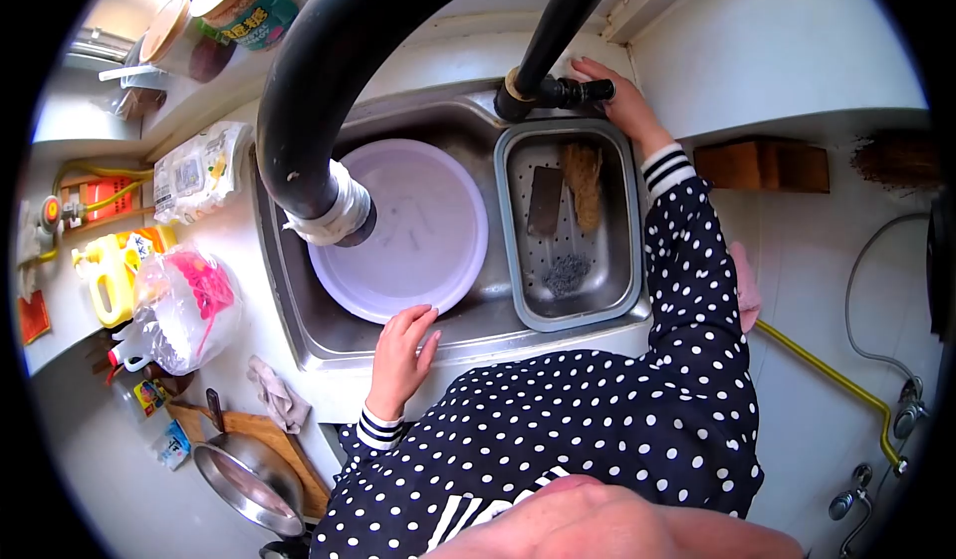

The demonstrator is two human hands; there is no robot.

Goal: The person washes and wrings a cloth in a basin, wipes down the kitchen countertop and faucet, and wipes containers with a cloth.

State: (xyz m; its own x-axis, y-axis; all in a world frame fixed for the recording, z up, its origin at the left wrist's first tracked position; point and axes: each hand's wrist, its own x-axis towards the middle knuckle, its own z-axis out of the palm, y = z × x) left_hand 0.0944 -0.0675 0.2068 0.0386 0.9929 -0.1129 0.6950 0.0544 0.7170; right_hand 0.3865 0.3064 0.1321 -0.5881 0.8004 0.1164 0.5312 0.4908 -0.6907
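My right hand (627,101) is at the black faucet handle (583,91), its fingers reaching along the far side and its thumb hidden. The thick black faucet spout (299,131), its end wrapped in white material, hangs over a round lavender basin (476,225) in the sink. By the basin's near rim is my left hand (403,355), fingers apart and holding nothing; I cannot tell whether the fingertips touch the rim. At right in the sink, a grey-rimmed drain basket (508,230) holds a dark flat block (545,201), a brown fibrous scrubber (582,186) and a steel wool pad (566,274).
On the left counter are a packet of white tissues (199,176), a yellow jug (105,280) and a clear plastic bag (189,310). A grey rag (279,395) lies near a metal pan (249,479). A yellow pipe (827,375) runs along the right.
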